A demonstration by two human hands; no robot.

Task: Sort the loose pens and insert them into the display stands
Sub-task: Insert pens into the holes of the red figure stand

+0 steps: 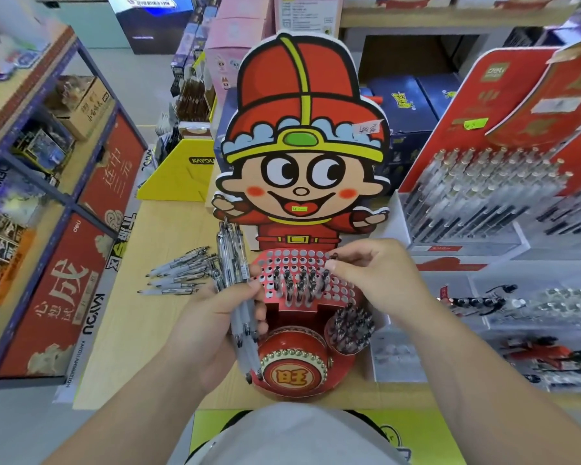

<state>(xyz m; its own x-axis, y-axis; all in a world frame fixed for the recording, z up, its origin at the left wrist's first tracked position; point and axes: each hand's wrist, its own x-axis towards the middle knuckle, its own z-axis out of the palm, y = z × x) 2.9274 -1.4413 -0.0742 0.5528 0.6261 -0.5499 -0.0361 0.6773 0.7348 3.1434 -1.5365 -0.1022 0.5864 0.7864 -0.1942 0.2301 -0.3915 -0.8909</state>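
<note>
Gripping a bundle of pens [233,263] in the left hand [212,317], at eight o'clock of the red display stand [289,317]; pinching one pen [326,276] with the right hand [373,280] at the holed top, two o'clock; farther off, loose pens [178,273] lying on the desk [141,330], ten o'clock.

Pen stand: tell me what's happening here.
A person is filling the red stand. The left hand grips a bundle of pens; the right hand pinches one pen at a hole in the panel, beside several already seated. More loose pens lie on the table to the left.
</note>
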